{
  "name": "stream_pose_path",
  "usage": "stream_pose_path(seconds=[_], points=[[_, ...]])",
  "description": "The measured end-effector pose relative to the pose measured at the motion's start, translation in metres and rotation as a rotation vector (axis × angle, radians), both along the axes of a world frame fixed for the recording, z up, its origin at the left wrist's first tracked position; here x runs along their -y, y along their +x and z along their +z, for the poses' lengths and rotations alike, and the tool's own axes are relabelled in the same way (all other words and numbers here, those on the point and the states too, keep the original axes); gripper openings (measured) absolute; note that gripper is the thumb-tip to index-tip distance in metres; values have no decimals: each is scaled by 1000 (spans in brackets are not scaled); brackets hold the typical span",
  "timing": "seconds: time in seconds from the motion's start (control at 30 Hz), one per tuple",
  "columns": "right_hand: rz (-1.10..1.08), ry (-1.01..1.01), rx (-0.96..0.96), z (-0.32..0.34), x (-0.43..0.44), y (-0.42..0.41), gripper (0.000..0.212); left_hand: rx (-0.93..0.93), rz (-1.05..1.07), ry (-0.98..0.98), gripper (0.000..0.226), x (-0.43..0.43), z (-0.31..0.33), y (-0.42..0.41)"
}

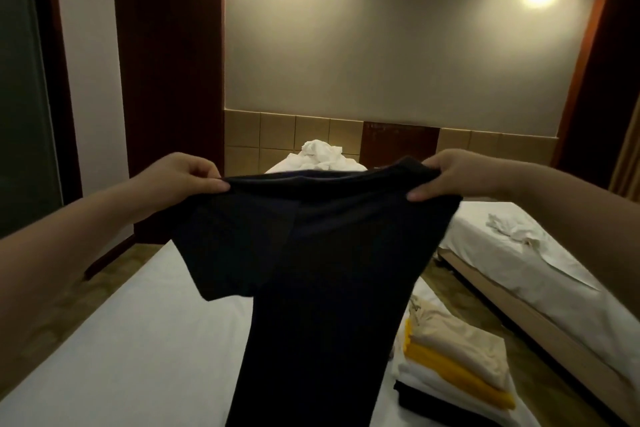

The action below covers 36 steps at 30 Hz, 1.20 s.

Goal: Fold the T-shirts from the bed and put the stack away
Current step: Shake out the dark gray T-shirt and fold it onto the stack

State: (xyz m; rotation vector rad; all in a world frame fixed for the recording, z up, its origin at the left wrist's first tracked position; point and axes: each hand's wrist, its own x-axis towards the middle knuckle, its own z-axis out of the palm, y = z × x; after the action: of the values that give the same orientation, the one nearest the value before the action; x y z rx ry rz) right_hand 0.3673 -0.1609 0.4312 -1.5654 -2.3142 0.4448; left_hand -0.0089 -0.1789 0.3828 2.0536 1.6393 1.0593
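Observation:
A black T-shirt (pixel 322 270) hangs in the air over the white bed (pixel 131 340), stretched between both hands. My left hand (pixel 187 175) pinches its upper left edge and my right hand (pixel 446 177) pinches its upper right edge. The shirt looks folded lengthwise, with one sleeve sticking out to the left and the hem hanging down out of view. A stack of folded T-shirts (pixel 460 367) lies on the bed's right side: beige on top, then yellow, white and black.
A crumpled white bundle (pixel 320 154) lies at the head of the bed by the tiled headboard. A second bed (pixel 540 274) stands to the right with a crumpled white cloth (pixel 512 227) on it. A narrow floor gap separates the beds.

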Motion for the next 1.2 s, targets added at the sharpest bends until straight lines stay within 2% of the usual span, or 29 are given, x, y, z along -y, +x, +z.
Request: stream_pose_path(seconds=[0.07,0.13,0.17,0.23,0.3,0.37,0.4,0.43,0.47,0.5,0.53,0.57,0.6,0.67,0.7,0.77,0.8,0.87,0.97,1.0,1.1,1.13,1.2], points=[[-6,143,-205,1,-3,-2,17,74,13,82,17,-2,4,1],[1,198,-379,-2,-8,-4,15,72,25,111,15,-9,1,-1],[-4,181,-395,-8,-9,-8,14,22,45,106,15,-13,-5,-1],[-45,181,-309,-19,-15,-15,11,-36,109,119,17,-21,-18,-1],[-81,339,-309,-15,-20,-23,13,130,160,223,22,-22,-21,1],[-37,443,-578,4,-15,-31,9,352,185,360,28,-22,-10,8],[13,403,-686,15,-12,-32,14,378,180,394,29,-21,-3,11],[60,307,-711,23,-9,-32,19,328,167,405,28,-21,1,14],[85,177,-592,26,-6,-32,18,249,152,405,27,-21,3,16],[86,53,-379,27,-3,-31,12,190,146,399,26,-23,3,15],[81,-14,-186,25,-4,-29,9,177,148,391,26,-25,4,13],[60,9,-76,23,-7,-26,9,194,153,382,26,-25,6,10],[45,74,-105,23,-11,-23,8,209,150,380,26,-25,8,7],[6,156,-308,24,-19,-20,4,174,109,361,26,-23,8,3],[6,141,-293,22,-19,-20,3,142,85,351,25,-22,6,3],[4,84,-170,15,-19,-18,4,125,65,371,24,-18,0,3],[24,68,-184,12,-17,-15,5,155,65,398,24,-15,1,2],[86,10,-306,13,-10,-14,10,228,81,432,24,-9,10,-4],[138,-173,-517,17,-5,-12,18,258,50,364,23,-3,14,-6],[146,-233,-513,16,-4,-12,23,219,32,299,24,-2,10,-6],[110,-323,-269,1,-3,-14,25,21,-56,-26,25,-2,-12,-6],[98,-301,-245,-4,-4,-13,22,42,-65,-60,25,-1,-15,-7],[82,-256,-360,-11,-8,-13,20,219,-57,0,27,0,-10,-5]])
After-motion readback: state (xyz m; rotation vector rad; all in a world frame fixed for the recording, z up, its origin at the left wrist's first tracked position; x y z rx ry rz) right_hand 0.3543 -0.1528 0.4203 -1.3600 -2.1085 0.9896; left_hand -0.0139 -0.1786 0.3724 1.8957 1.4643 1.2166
